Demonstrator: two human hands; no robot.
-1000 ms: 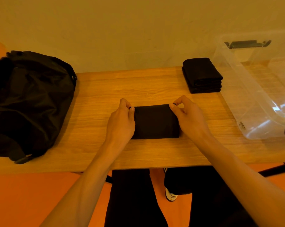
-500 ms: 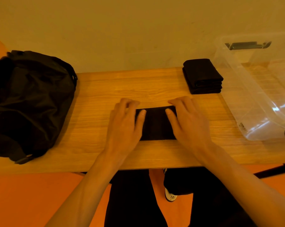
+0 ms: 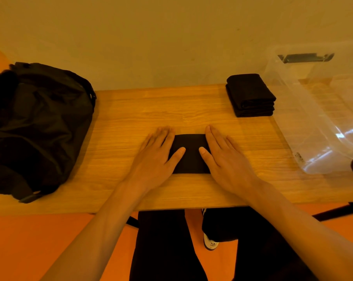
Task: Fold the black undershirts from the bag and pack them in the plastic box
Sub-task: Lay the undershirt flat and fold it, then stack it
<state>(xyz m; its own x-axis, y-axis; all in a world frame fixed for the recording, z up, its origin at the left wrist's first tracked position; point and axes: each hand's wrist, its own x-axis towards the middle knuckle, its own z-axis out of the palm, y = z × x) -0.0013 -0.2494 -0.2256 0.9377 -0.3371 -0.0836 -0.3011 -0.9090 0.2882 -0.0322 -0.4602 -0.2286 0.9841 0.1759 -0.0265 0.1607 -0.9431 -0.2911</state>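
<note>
1. Your left hand (image 3: 155, 157) lies flat on the left end of the folded undershirt (image 3: 189, 157). The grip is unclenched, with fingers straight toward 12 o'clock, pressing down and clasping nothing.
2. Your right hand (image 3: 226, 159) mirrors it on the right end: flat palm, straight fingers, the grip pressing rather than grasping.
3. Compared with one second ago, both hands have let go of the far corners they were pinching and now press the cloth flat. Half a second ago they were already laid over it.
4. The folded undershirt sits on the tabletop (image 3: 131, 110) near its front edge, a dark strip showing between your thumbs. Its position is unchanged.
5. A stack of folded undershirts (image 3: 250, 94) stands at 1 o'clock from your hands, just beside the plastic box (image 3: 317, 118) and not moved.
6. The plastic box rests at 2 to 3 o'clock on the tabletop's right end.
7. The bag (image 3: 37, 126) lies at 9 o'clock on the left end, as before.
</note>
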